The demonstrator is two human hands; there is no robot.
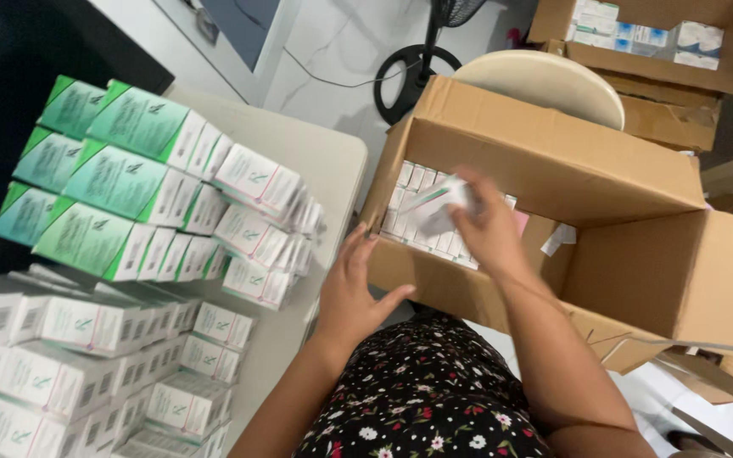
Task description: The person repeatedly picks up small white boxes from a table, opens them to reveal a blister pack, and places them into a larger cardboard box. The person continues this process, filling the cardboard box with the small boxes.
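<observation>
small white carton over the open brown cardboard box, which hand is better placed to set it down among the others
Probably the right hand: it already grips the small white carton above the rows in the open brown cardboard box. The left hand rests empty on the box's near wall.

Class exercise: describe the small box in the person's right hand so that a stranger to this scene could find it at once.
Start at the large open cardboard carton right of the table. Above the rows of small white packs standing inside it, the right hand holds one small white box. Unlike its neighbours, it is lifted, tilted and motion-blurred.
</observation>
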